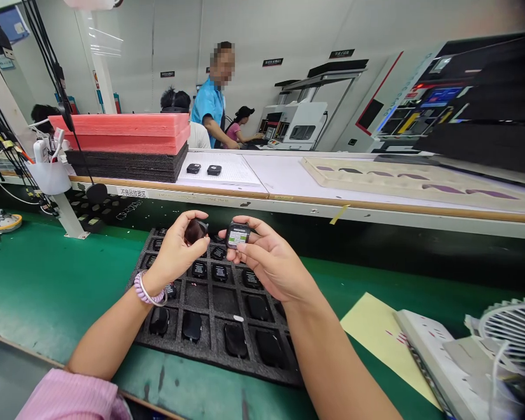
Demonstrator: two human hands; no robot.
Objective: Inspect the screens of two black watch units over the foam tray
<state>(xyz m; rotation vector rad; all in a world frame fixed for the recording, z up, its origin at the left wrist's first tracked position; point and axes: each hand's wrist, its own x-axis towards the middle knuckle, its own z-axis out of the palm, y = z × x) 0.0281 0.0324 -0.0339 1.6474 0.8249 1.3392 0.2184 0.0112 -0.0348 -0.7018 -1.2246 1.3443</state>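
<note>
My left hand [179, 248] is closed around a small dark device [195, 231] with a rounded, glossy face. Between the fingers of my right hand [266, 254] is a black square device [237, 234], its lit screen showing green and white rows. Both hands are raised side by side over a black foam tray [262, 367] divided into square compartments. Several dark devices [192, 325] lie in the compartments, some with white print on their faces. Two compartments in the middle hold no device. A small white piece [238, 318] lies on a divider of the tray.
Red foam sheets [122, 134] and black foam sheets [125, 166] are stacked on the shelf, beside two small devices [214, 170]. A beige moulded tray [402, 181] lies farther right. Yellow paper [376, 338], a power strip [429, 350] and a white fan [511, 332] sit at the right. People work behind.
</note>
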